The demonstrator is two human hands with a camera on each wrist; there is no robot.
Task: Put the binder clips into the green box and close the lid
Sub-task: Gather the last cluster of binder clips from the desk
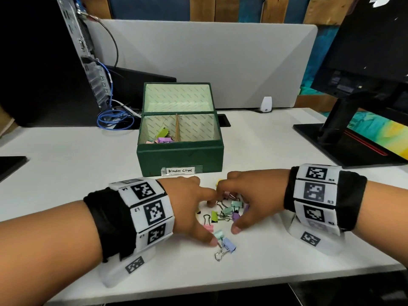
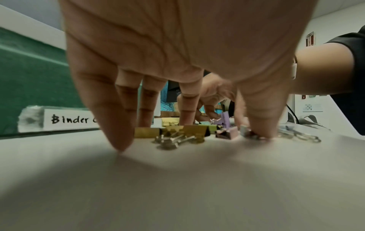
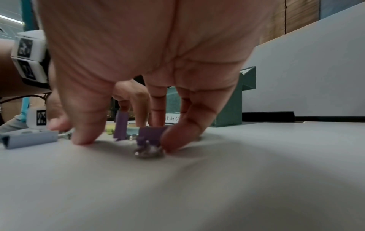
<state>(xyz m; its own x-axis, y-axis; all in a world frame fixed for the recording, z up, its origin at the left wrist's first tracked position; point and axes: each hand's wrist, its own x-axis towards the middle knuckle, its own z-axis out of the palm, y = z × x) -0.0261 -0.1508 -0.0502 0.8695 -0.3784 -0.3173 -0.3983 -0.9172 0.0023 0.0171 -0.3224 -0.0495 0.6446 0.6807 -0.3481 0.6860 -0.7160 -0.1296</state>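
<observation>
Binder clips (image 1: 223,214): loose pile on white surface (image 1: 66,168) before open green box (image 1: 180,155); several part-hidden under both hands. Few more in box's left compartment. Left hand (image 1: 187,202): fingers spread, tips down, clasping nothing. Right hand (image 1: 254,195): likewise; fingertip touches purple clip (image 3: 151,134). Box label (image 2: 69,119) cut off by fingers.

A monitor stand (image 1: 344,127) sits right on the desk (image 1: 66,173), blue cable (image 1: 114,120) coiled left, grey divider (image 1: 220,62) behind.
</observation>
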